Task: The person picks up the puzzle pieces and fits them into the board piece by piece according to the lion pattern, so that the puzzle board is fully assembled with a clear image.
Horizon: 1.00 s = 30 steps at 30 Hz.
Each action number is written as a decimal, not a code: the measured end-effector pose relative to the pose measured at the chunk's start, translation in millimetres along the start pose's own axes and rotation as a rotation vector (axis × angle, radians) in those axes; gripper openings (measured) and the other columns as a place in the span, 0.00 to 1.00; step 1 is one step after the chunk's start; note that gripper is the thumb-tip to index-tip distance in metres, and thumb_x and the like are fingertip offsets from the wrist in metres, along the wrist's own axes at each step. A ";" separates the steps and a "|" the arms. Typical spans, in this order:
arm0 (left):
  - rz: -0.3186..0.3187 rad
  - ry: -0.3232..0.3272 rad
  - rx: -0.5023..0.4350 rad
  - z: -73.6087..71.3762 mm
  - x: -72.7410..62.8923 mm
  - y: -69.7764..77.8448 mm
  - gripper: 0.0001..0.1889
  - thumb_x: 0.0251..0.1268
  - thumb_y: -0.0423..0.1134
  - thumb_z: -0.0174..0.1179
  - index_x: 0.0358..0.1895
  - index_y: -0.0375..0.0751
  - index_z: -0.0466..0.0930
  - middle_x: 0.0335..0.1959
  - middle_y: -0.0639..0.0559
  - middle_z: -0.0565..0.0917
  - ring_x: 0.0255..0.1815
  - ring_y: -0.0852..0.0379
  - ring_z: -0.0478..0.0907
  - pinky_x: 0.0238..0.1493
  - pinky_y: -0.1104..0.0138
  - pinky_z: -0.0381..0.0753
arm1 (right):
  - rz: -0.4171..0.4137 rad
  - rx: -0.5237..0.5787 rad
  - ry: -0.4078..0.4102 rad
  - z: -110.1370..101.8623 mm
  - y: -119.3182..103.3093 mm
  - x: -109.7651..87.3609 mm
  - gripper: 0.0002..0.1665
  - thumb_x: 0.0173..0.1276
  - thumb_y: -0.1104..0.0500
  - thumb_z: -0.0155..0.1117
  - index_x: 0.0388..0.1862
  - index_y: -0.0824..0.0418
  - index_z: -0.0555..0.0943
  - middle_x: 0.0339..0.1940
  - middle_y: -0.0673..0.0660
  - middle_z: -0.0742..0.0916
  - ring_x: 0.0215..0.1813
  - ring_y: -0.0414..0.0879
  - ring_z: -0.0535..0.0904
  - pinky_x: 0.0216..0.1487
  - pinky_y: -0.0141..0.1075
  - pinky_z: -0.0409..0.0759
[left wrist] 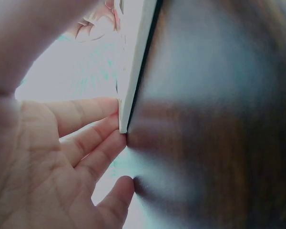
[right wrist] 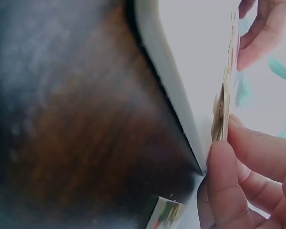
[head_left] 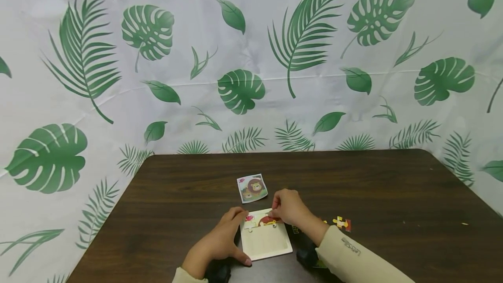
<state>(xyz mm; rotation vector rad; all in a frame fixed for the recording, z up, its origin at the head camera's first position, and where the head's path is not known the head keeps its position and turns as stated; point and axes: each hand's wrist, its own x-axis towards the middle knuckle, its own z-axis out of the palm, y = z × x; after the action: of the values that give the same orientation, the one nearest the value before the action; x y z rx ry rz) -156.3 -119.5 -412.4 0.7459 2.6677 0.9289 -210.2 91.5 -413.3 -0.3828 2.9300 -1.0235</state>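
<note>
A square wooden puzzle board (head_left: 267, 244) lies on the table, with jigsaw pieces (head_left: 250, 222) along its far side and bare wood nearer me. My left hand (head_left: 218, 240) holds the board's left side, thumb by the near corner and fingers at the far corner; in the left wrist view its fingertips (left wrist: 112, 107) meet the board's edge. Above the far right corner, my right hand (head_left: 290, 206) pinches a puzzle piece (right wrist: 221, 119) between thumb and fingers, tilted against the board in the right wrist view. Its fingers partly cover the red-and-yellow lion picture there.
A lion picture card (head_left: 252, 188) lies just beyond the board. Loose puzzle pieces (head_left: 342, 223) lie to the right, some partly hidden by the right forearm. The dark wooden table (head_left: 188, 182) ends at a leaf-patterned cloth (head_left: 243, 56).
</note>
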 end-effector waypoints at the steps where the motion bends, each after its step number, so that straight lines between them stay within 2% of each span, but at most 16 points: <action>1: 0.002 0.001 0.001 0.0 0.1 0.1 0.56 0.28 0.53 0.78 0.66 0.32 0.59 0.62 0.44 0.60 0.62 0.44 0.56 0.59 0.48 0.61 | 0.013 0.004 -0.010 0.1 0.0 0.3 0.17 0.46 0.63 0.76 0.14 0.58 0.73 0.14 0.51 0.75 0.17 0.41 0.70 0.15 0.30 0.68; 5: 0.007 0.005 0.004 -0.1 0.9 0.1 0.56 0.28 0.53 0.78 0.66 0.32 0.60 0.61 0.45 0.60 0.62 0.45 0.56 0.59 0.49 0.61 | 0.026 -0.022 -0.028 -0.4 -1.5 0.8 0.18 0.47 0.62 0.76 0.13 0.58 0.73 0.13 0.51 0.75 0.15 0.41 0.70 0.15 0.30 0.68; 10: 0.002 -0.004 0.002 -0.6 1.4 -0.1 0.56 0.28 0.54 0.78 0.66 0.33 0.59 0.62 0.46 0.60 0.62 0.44 0.56 0.58 0.48 0.61 | -0.003 -0.091 -0.037 -1.8 -4.7 0.2 0.19 0.48 0.61 0.75 0.12 0.57 0.72 0.12 0.50 0.74 0.17 0.41 0.69 0.16 0.31 0.67; 19: 0.010 0.000 -0.005 -2.6 0.0 -0.7 0.56 0.29 0.53 0.78 0.66 0.32 0.60 0.61 0.44 0.60 0.62 0.43 0.56 0.57 0.47 0.61 | -0.073 -0.188 -0.088 -5.3 -15.6 5.9 0.19 0.50 0.63 0.73 0.10 0.58 0.71 0.09 0.50 0.73 0.13 0.40 0.69 0.15 0.30 0.66; 24: 0.012 0.005 -0.008 -2.3 -0.3 -0.8 0.56 0.29 0.52 0.78 0.66 0.30 0.59 0.61 0.43 0.60 0.62 0.43 0.56 0.57 0.47 0.62 | -0.022 -0.261 -0.157 -5.9 -20.2 13.4 0.19 0.49 0.62 0.73 0.09 0.58 0.73 0.10 0.50 0.75 0.15 0.41 0.70 0.15 0.29 0.68; 27: 0.017 0.005 -0.004 -1.7 -0.4 -0.4 0.56 0.29 0.53 0.78 0.66 0.30 0.59 0.61 0.43 0.60 0.62 0.42 0.56 0.57 0.47 0.62 | 0.036 -0.233 -0.196 -6.9 -20.7 15.9 0.18 0.49 0.62 0.74 0.09 0.59 0.74 0.11 0.51 0.75 0.15 0.41 0.72 0.15 0.30 0.71; 30: 0.021 0.000 0.000 -0.8 -0.2 0.3 0.56 0.30 0.53 0.77 0.66 0.30 0.59 0.62 0.42 0.60 0.62 0.42 0.56 0.57 0.47 0.62 | 0.064 -0.182 -0.203 -7.6 -18.7 15.8 0.17 0.53 0.64 0.71 0.11 0.60 0.75 0.11 0.53 0.76 0.13 0.42 0.74 0.15 0.31 0.72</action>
<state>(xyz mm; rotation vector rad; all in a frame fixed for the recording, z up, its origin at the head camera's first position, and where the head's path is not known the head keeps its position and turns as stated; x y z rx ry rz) -156.3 -119.9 -411.5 0.7751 2.6648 0.9344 -222.1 78.3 -394.8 -0.3692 2.8376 -0.6697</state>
